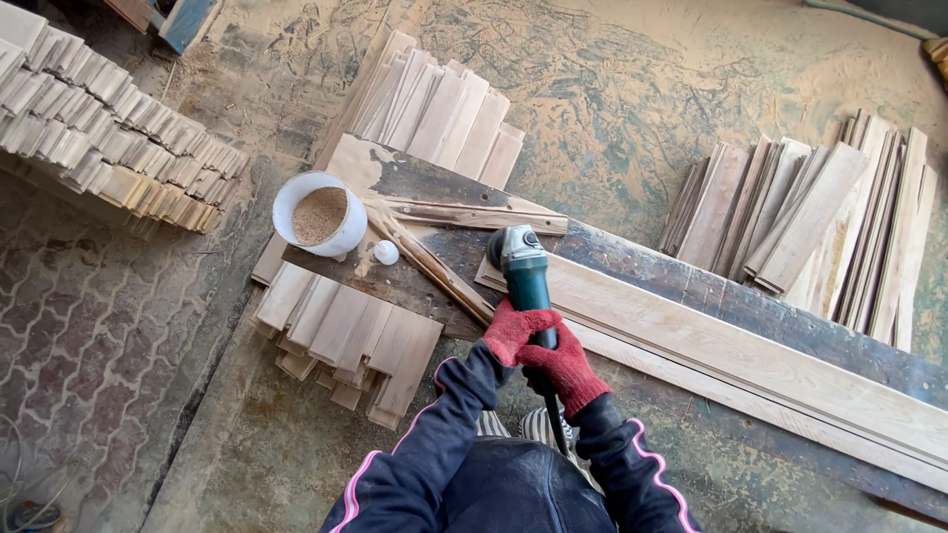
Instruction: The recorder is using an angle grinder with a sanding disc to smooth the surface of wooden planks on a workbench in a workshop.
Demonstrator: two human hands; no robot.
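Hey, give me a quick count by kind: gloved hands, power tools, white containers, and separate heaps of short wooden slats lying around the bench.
Gloved hands: 2, the left hand and right hand, both on the grinder
Power tools: 1, a green angle grinder
White containers: 1, a tub of sawdust
Slat heaps: 4, at
Total: 8

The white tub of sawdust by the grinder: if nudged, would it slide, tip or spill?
The white tub looks wide and squat, so it would probably slide rather than tip. It seems only part full of sawdust, so likely light. It stands open-topped near the dark board's edge; a hard shove might spill it.
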